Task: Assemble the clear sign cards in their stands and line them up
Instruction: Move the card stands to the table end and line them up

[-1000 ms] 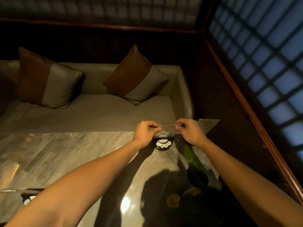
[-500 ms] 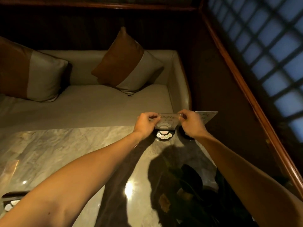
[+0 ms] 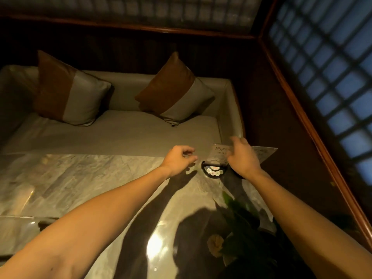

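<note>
Sign card (image 3: 220,156) now stands upright in the round black stand (image 3: 213,171) at the far edge of the marble table (image 3: 84,178), just short of the sofa (image 3: 120,131). Half a second ago I had both hands pinching its top corners; that grip is gone. Left hand (image 3: 178,160) has pulled off to the left, fingers loosely curled, holding nothing, clear of the card. Right hand (image 3: 242,158) is open with fingers spread, over the card's right end; I can't tell if it touches the card or just hovers. A second clear card (image 3: 263,153) shows behind the right hand, its base hidden, so I can't say if it's seated. My read: this card is seated, insertion done. Next is squaring it against its neighbour. Risk: the thin card tips if nudged.
</note>
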A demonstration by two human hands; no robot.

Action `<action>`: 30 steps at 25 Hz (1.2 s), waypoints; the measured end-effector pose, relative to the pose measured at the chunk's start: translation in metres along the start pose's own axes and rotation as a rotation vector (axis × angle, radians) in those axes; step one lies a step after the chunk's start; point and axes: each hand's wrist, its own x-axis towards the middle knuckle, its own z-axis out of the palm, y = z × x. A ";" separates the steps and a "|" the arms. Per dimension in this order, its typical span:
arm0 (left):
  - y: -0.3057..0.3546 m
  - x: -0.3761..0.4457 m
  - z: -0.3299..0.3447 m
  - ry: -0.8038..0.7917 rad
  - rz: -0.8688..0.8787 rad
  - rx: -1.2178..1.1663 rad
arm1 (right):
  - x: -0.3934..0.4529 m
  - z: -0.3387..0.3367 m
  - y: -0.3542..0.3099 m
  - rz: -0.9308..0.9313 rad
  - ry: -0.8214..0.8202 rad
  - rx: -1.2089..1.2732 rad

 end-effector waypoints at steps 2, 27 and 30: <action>-0.007 -0.026 -0.029 0.030 0.009 0.025 | -0.010 -0.003 -0.027 0.016 0.093 -0.133; -0.228 -0.321 -0.298 0.392 -0.202 0.055 | -0.219 0.201 -0.397 -0.331 -0.482 0.431; -0.246 -0.314 -0.300 0.338 -0.257 0.024 | -0.221 0.219 -0.403 -0.264 -0.507 0.529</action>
